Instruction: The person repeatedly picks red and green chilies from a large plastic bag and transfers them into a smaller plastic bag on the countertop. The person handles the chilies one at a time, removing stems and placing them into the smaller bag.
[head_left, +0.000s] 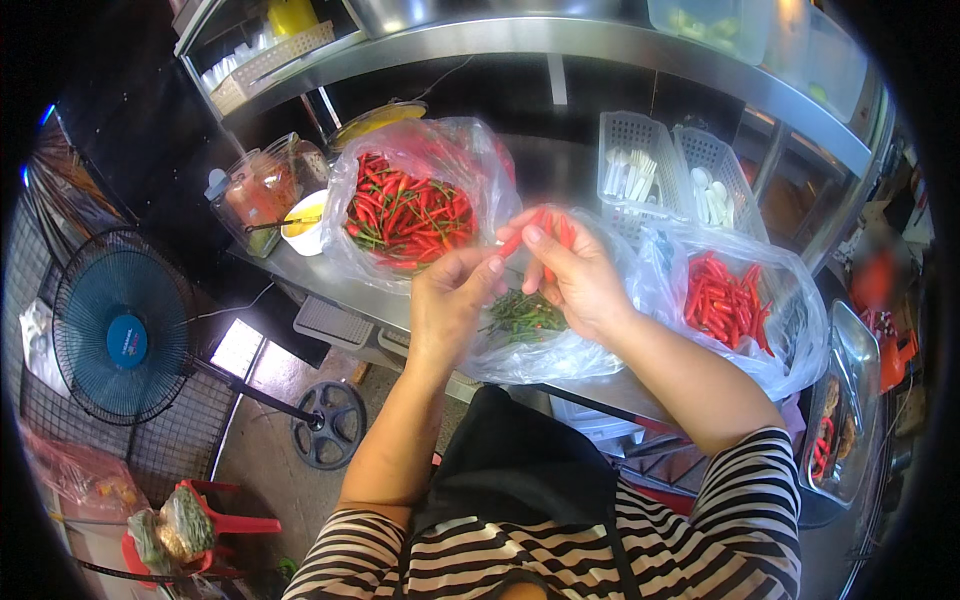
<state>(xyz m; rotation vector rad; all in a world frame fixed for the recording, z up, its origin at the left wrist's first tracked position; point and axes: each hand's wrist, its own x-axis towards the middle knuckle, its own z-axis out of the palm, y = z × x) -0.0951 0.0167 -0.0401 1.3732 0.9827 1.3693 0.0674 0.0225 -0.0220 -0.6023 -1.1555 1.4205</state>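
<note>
My right hand holds a few red chillies between thumb and fingers, above the counter. The thumb and forefinger of my left hand pinch the end of one red chilli that points toward them. Below both hands, a clear plastic bag holds a heap of green chilli stems. Behind my left hand stands an open bag full of red chillies with green stems. Right of my right hand, another clear bag contains stemless red chillies.
White plastic baskets with disposable cutlery stand at the back of the steel counter. At left are a white cup and clear containers. A steel tray lies right. A blue fan stands left, near a red stool.
</note>
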